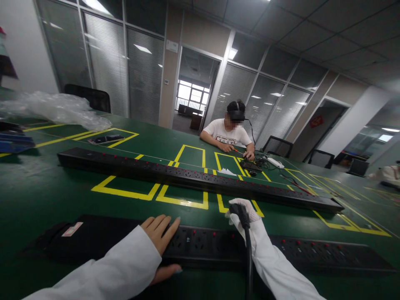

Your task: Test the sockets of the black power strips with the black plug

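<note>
Two long black power strips lie roughly parallel on a green bench (71, 191): the near power strip (203, 246) directly under the hands, the far power strip (193, 177) beyond it. Yellow tape (181, 203) forms rectangular outlines on the surface, some crossed by the far power strip. Clear plastic wrap (59, 108) and a dark phone-like device (109, 139) lie at the left.

The left hand (159, 235) rests on the near power strip, fingers extended and slightly spread, thumb at the near edge. The right hand (250, 212), in a white glove, holds a black plug (240, 212) above the same strip, fingers curled around the plug body; its black cable (248, 266) runs down toward the wearer.

Across the bench, a person (229, 133) with a headset handles an orange-handled tool (235, 150) beside tangled wires (265, 158). Behind are glass partitions (146, 79) with blinds, a doorway (195, 66), dark chairs (277, 146) and a tiled ceiling (312, 37).

Markings: a small white number on the near power strip reads "19" or "61", depending on orientation. A pale label (72, 229) with red print, a red sign (316, 121) at right and the shirt lettering are not legible.
</note>
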Tool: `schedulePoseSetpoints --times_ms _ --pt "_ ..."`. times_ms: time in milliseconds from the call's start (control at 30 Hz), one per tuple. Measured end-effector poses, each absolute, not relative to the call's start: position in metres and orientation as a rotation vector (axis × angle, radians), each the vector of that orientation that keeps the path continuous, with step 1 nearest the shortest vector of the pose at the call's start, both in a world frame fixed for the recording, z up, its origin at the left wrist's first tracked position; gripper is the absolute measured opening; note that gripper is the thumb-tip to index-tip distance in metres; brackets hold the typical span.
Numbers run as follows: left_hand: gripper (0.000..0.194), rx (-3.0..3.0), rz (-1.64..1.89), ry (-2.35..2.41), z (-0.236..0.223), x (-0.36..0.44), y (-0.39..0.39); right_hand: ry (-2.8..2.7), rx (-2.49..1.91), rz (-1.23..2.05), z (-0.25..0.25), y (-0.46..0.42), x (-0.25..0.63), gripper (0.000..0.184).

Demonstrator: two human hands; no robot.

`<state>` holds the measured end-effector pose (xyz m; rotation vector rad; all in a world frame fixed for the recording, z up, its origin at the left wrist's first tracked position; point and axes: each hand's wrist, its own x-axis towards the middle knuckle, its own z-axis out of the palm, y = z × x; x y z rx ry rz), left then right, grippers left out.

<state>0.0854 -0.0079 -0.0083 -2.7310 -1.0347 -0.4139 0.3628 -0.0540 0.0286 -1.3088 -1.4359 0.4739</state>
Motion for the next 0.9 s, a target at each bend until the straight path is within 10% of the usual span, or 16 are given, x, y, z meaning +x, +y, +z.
schedulePoseSetpoints --times_ms 433,900 --pt "0.086 -2.893 -0.17 -1.074 0.01 0.139 -0.02 -1.464 -1.497 0.643 0.031 -0.05 0.344 0.009" --pt "0.083 -2.816 -0.309 -0.993 -0.008 0.085 0.002 -2.356 -1.647 0.134 0.04 -0.018 0.296 0.014"
